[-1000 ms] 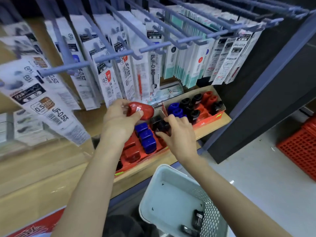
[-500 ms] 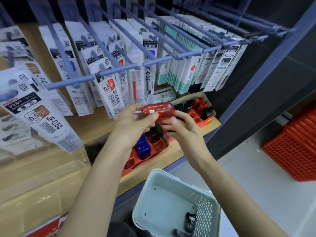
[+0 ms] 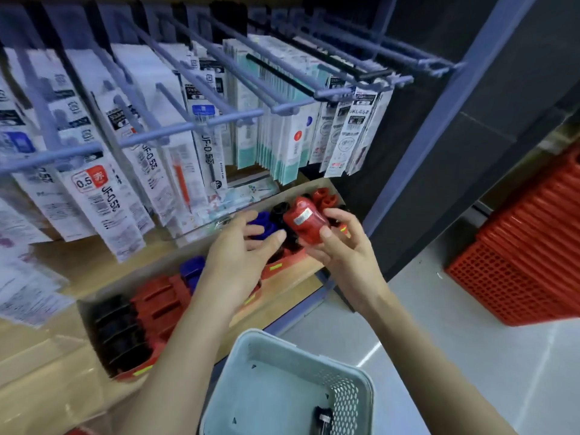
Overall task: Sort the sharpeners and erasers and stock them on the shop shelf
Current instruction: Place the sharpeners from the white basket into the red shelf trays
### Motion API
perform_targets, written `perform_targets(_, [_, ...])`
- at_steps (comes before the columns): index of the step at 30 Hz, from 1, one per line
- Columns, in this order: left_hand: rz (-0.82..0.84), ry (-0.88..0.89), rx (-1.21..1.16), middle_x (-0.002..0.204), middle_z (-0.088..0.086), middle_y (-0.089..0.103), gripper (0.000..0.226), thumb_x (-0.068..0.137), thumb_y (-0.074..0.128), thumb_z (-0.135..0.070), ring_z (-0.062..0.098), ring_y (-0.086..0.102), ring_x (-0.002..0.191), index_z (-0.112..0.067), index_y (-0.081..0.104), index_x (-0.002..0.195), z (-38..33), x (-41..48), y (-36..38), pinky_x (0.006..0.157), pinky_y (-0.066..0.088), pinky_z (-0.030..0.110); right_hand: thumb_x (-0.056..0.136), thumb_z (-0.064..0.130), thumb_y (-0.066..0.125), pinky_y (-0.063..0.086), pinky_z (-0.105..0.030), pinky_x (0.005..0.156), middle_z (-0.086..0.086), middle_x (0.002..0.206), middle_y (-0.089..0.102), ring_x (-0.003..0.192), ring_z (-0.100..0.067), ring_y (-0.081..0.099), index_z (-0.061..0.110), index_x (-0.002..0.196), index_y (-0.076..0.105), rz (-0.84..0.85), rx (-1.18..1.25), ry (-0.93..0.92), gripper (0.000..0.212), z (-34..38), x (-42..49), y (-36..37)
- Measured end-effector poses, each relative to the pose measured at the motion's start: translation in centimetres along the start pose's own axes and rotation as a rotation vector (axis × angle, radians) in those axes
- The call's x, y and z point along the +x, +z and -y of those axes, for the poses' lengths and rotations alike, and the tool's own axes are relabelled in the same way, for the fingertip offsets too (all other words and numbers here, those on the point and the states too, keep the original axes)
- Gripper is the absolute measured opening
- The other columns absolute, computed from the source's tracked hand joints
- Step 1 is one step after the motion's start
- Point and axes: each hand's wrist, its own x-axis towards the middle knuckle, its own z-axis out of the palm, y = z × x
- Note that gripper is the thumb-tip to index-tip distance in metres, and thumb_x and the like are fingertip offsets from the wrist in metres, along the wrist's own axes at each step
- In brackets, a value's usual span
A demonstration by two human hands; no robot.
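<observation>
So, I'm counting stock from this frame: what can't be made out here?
- Head view: sticker text on the red sharpener, blurred and too small.
- Head view: much of the far tray, hidden behind the left hand and right hand.
- Head view: black item in the basket, cut by the bottom edge.

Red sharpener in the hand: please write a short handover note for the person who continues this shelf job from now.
Right hand grips the red sharpener over the right tray.
Left hand is open beside it, holding nothing.
Left tray holds rows of black, red and blue pieces.
The basket below holds at least one dark item.
Done: both trays partly stocked.
Left: probably place the red sharpener by the red ones at the right tray's far end, then empty the basket.
</observation>
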Motion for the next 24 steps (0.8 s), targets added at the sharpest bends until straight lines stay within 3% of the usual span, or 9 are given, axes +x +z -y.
perform_targets(2, [-0.032,0.014,-0.04,0.11,-0.008,0.061,0.034,0.087,0.064,-0.03,-0.004,0.055,0.087,-0.026,0.054,0.119,-0.1,0.4,0.5,0.069,0.042,0.014,0.082,0.019,0.062,0.055,-0.033,0.08,-0.022,0.113,0.062,0.095,-0.034,0.067,0.017,0.106,0.058,0.112,-0.03,0.037,0.024,-0.3,-0.2,-0.3])
perform_targets(5, [-0.086,0.062,-0.051,0.097,-0.009,0.067,0.007,0.087,0.065,-0.024,0.006,0.062,0.093,-0.028,0.063,0.093,-0.1,0.7,1.4,0.08,0.049,0.023,0.082,0.019,0.062,0.052,-0.033,0.083,-0.005,0.092,0.07,0.085,-0.021,0.067,0.016,0.103,0.056,0.14,-0.093,0.047,0.022,-0.9,-0.5,-0.6])
perform_targets(7, [-0.058,0.075,-0.049,0.097,-0.009,0.066,0.01,0.087,0.065,-0.024,0.008,0.063,0.093,-0.03,0.061,0.093,-0.1,0.7,2.2,0.081,0.051,0.027,0.084,0.015,0.061,0.05,-0.035,0.086,0.005,0.079,0.068,0.08,-0.014,0.066,0.014,0.103,0.053,0.141,-0.107,0.048,0.02,-1.2,-0.5,-0.9])
perform_targets(10, [-0.055,0.092,-0.023,0.095,-0.013,0.063,0.019,0.085,0.068,-0.023,0.006,0.063,0.089,-0.027,0.058,0.1,-0.1,0.6,3.4,0.076,0.051,0.022,0.088,0.018,0.062,0.05,-0.036,0.09,-0.002,0.091,0.068,0.089,-0.019,0.064,0.012,0.104,0.057,0.188,-0.184,0.024,0.018,-1.1,-0.7,-1.8])
perform_targets(12, [-0.125,0.085,-0.022,0.09,-0.016,0.06,0.02,0.084,0.068,-0.023,0.002,0.061,0.084,-0.025,0.057,0.1,0.0,0.5,3.7,0.07,0.047,0.016,0.089,0.022,0.062,0.048,-0.03,0.089,-0.001,0.102,0.067,0.097,-0.016,0.061,0.014,0.106,0.061,0.077,-0.437,-0.091,0.018,-0.6,0.5,-3.1])
perform_targets(14, [-0.197,0.061,-0.043,0.088,-0.017,0.057,0.019,0.084,0.068,-0.024,-0.001,0.059,0.08,-0.024,0.055,0.098,0.0,0.5,3.8,0.065,0.045,0.014,0.089,0.024,0.063,0.047,-0.032,0.092,0.003,0.113,0.06,0.105,-0.012,0.056,0.017,0.114,0.058,-0.141,-0.779,-0.194,0.026,-0.1,3.0,-4.9])
perform_targets(17, [-0.209,0.061,-0.031,0.086,-0.019,0.055,0.018,0.085,0.066,-0.023,-0.003,0.057,0.079,-0.028,0.053,0.095,-0.1,0.6,3.9,0.067,0.048,0.017,0.086,0.027,0.067,0.042,-0.036,0.1,-0.005,0.124,0.05,0.117,-0.021,0.047,0.014,0.13,0.046,-0.222,-1.097,-0.142,0.051,-0.3,6.9,-6.4])
perform_targets(21, [-0.179,0.051,-0.008,0.087,-0.022,0.052,0.02,0.085,0.066,-0.02,-0.003,0.056,0.082,-0.028,0.053,0.097,0.2,1.2,3.6,0.068,0.045,0.015,0.088,0.028,0.065,0.035,-0.031,0.1,-0.008,0.125,0.046,0.12,-0.024,0.038,0.013,0.133,0.046,-0.222,-1.26,-0.137,0.052,-1.6,8.6,-6.5])
perform_targets(24, [-0.189,0.042,-0.033,0.088,-0.02,0.054,0.02,0.086,0.066,-0.017,-0.001,0.058,0.082,-0.027,0.054,0.097,0.4,1.5,3.3,0.067,0.044,0.014,0.087,0.027,0.066,0.038,-0.03,0.098,-0.006,0.121,0.048,0.116,-0.022,0.042,0.012,0.128,0.051,-0.227,-1.239,-0.183,0.046,-1.6,8.6,-6.6])
